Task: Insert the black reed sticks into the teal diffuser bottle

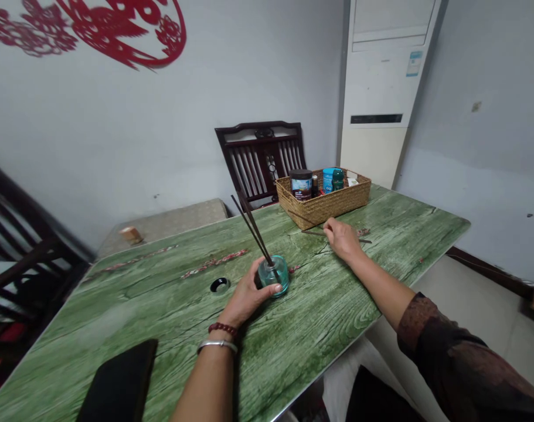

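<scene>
My left hand [245,296] is wrapped round a small teal glass diffuser bottle [276,275] standing on the green wood-grain table [170,310]. Several dark reed sticks [251,230] lean out of the bottle toward the upper left. My right hand [342,237] reaches forward with its fingers pinched on more dark sticks [313,232] lying flat on the table in front of the wicker basket [323,204]. A bead bracelet and a silver bangle circle my left wrist.
The wicker basket holds a dark jar [300,183] and teal bottles [332,179]. A small black cap [220,285] lies left of the bottle. A black flat object [119,384] rests at the near left edge. A dark wooden chair [262,158] and a white floor air conditioner [383,88] stand behind.
</scene>
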A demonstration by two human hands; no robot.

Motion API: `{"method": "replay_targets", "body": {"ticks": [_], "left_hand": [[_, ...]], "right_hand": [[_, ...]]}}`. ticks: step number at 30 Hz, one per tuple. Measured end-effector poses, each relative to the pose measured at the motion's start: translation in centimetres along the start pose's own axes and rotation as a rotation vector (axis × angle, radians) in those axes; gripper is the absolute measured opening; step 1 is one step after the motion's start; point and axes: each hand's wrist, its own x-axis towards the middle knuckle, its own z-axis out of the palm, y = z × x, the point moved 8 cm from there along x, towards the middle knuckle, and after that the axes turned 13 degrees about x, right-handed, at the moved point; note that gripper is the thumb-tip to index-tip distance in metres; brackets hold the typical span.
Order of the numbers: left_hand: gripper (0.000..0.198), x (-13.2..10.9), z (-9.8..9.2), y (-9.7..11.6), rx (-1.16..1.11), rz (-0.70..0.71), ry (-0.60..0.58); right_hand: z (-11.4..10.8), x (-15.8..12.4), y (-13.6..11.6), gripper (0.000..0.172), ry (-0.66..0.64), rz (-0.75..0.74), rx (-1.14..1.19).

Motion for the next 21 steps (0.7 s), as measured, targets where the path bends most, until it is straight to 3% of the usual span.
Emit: {"method": "replay_targets", "body": {"ticks": [5,10,15,21], "left_hand": [[0.083,-0.1,0.0,0.4,-0.013,0.011,-0.007],[0.085,0.0,-0.1,0.7,0.005,0.015,0.004],[0.082,0.0,-0.2,0.7,0.007,0.041,0.019],[0.084,0.0,-0.2,0.7,0.005,0.045,0.017]], "right_hand": [[-2.9,1.3,-4.3,0.013,0.152,-0.098,0.647],[-4.2,1.3,-9.7,0.024,0.118,-0.132,1.181],[-2.7,0.6,-14.3,0.024,0.013,-0.188,1.291],[0.9,0.5,-15.4,0.016,-0.029,-0.184,1.256]]}}
